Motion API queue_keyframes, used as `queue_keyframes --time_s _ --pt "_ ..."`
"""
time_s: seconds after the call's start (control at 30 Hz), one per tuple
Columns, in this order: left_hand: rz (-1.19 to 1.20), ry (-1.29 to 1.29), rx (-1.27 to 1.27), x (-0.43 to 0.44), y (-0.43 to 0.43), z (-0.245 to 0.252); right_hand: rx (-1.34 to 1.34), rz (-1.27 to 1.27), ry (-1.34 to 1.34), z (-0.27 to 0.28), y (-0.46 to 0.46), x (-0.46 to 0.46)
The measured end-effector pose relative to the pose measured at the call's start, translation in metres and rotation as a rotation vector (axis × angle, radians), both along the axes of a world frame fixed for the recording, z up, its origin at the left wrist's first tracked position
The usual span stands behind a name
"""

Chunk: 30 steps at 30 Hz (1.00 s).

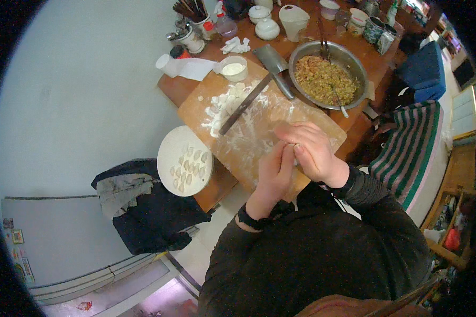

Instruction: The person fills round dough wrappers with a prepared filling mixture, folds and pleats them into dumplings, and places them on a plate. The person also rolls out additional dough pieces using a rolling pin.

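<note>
My left hand [276,168] and my right hand [313,148] are pressed together above the near right part of a floured wooden board [250,148]. Their thumbs and fingers meet, and the fingers of the right hand arch over the left. A small pale patch shows below the right thumb, but whatever lies between the palms is hidden. Left of the hands, a dark rolling pin [246,105] rests across the board beside floured dough pieces [232,97]. A round white tray [170,154] at the board's left holds several shaped dumplings [188,166].
A metal bowl of chopped filling [327,79], with chopsticks and a spoon in it, stands at the far right. Near it lies a cleaver [271,59]. A tub of flour [234,69] sits on the board's far edge. A striped cloth [406,146] hangs at right.
</note>
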<state>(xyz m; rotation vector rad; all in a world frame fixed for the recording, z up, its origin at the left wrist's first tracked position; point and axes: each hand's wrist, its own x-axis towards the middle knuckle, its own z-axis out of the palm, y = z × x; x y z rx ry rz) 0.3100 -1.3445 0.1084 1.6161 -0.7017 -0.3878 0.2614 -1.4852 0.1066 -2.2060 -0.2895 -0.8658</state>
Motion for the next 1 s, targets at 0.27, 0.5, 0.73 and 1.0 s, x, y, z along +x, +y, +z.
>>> queue_keyframes --time_s 0.27,0.5,0.73,1.0 --pt "0.126 -0.118 -0.026 0.012 0.036 -0.030 0.121 -0.031 0.031 -0.032 0.053 0.018" --pt "-0.182 0.544 -0.293 0.063 0.118 -0.066 0.825 -0.059 0.515 -0.061 0.142 0.031" --pt "-0.222 -0.039 -0.152 0.090 0.193 -0.068 0.962 -0.078 0.416 -0.057 0.211 0.051" --pt "-0.067 0.125 -0.237 0.092 0.241 -0.072 1.168 -0.063 0.558 -0.044 0.264 0.078"
